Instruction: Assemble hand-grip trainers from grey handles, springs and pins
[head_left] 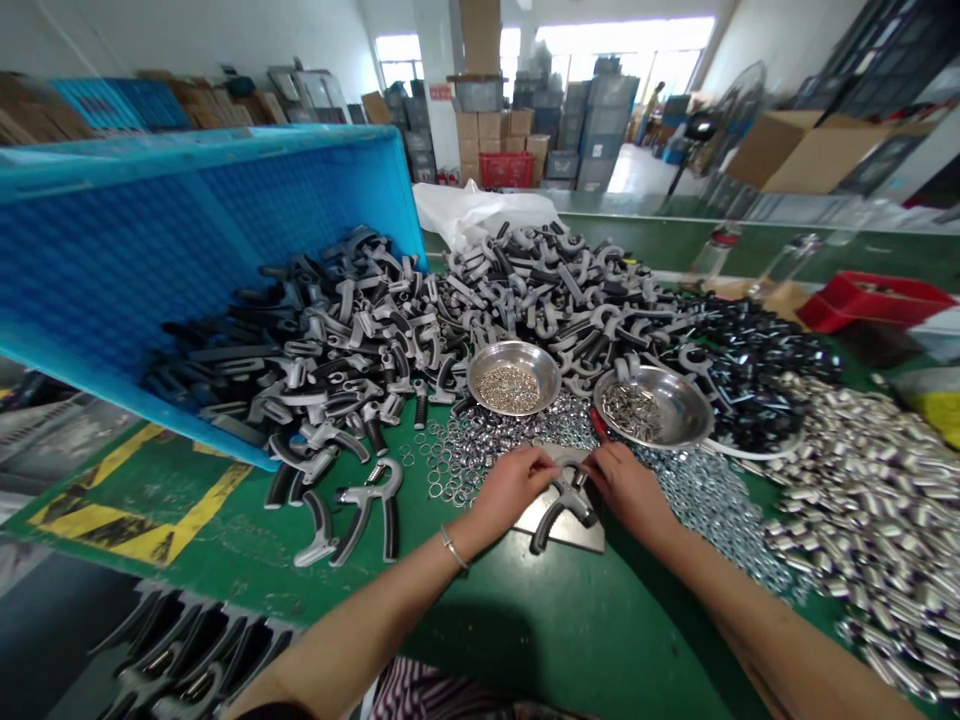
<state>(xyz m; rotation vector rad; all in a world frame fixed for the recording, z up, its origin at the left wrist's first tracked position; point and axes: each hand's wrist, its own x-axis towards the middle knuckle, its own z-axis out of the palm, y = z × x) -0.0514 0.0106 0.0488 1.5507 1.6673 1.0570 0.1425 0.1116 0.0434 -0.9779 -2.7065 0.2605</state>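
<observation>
A grey and black hand grip (pixel 564 500) lies over a small metal plate (pixel 592 535) on the green bench. My left hand (pixel 517 485) pinches the upper left part of this grip, its fingers closed. My right hand (pixel 626 490) is at the grip's upper right side with its fingers pressed together; what they hold is too small to make out. Left of my hands rest an assembled grip (pixel 369 510) and a loose handle (pixel 319 530). Just beyond them stands a metal bowl (pixel 514 378) of small parts, and a second bowl (pixel 675 405) holds pins.
A blue crate (pixel 210 190) lies tipped at the left, spilling grey handles (pixel 517 280) across the back. Black parts (pixel 757 360), springs (pixel 885 490) and small nuts (pixel 712 510) are heaped at the right. Beyond is a red bin (pixel 874 300).
</observation>
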